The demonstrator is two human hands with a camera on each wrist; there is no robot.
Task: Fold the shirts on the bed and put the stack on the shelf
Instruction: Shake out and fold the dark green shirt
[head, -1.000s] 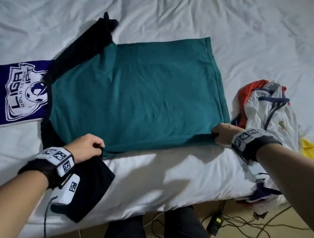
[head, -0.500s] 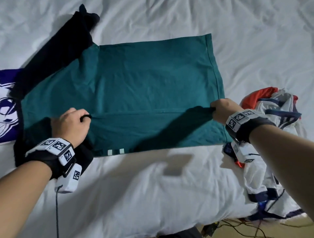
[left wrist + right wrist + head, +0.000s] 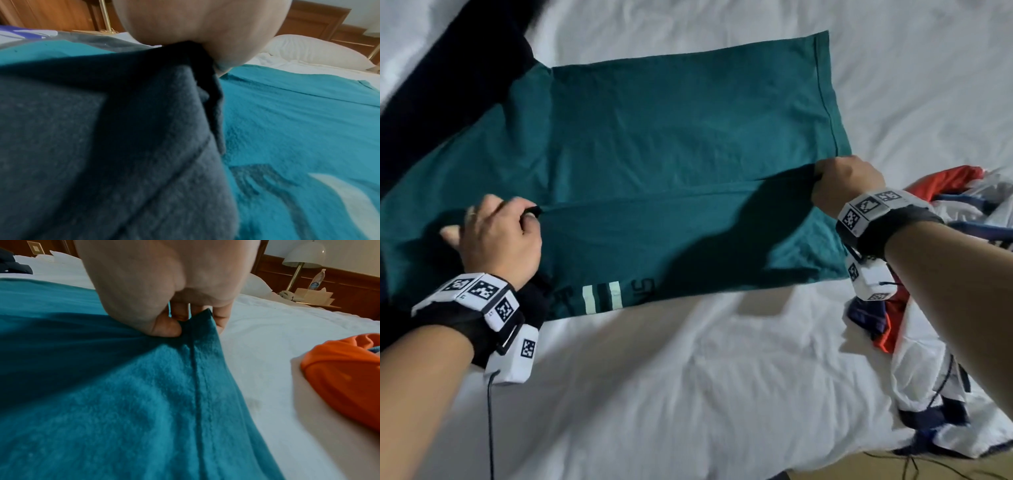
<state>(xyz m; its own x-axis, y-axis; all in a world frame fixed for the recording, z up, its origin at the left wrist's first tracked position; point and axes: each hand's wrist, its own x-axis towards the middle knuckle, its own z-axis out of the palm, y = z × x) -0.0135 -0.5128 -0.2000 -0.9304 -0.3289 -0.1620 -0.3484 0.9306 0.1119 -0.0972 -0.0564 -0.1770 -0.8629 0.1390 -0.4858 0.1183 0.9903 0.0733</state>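
A teal shirt (image 3: 671,137) with dark sleeves lies spread on the white bed (image 3: 688,394). Its near side is folded over toward the middle, showing pale stripes (image 3: 602,296) of a print. My left hand (image 3: 500,233) pinches the folded edge at the dark sleeve end (image 3: 205,53). My right hand (image 3: 842,185) pinches the same edge at the hem corner (image 3: 197,321), thumb on top. The far dark sleeve (image 3: 448,85) sticks out toward the upper left.
A heap of unfolded shirts (image 3: 945,274), orange, white and navy, lies at the right edge of the bed. A pillow (image 3: 308,48) and wooden headboard are farther off. A lamp (image 3: 304,254) and bottle (image 3: 316,280) stand on a side table.
Both hands have carried the near edge of the teal shirt away from me and over its body, making a lengthwise fold. The print stripes have come into sight.
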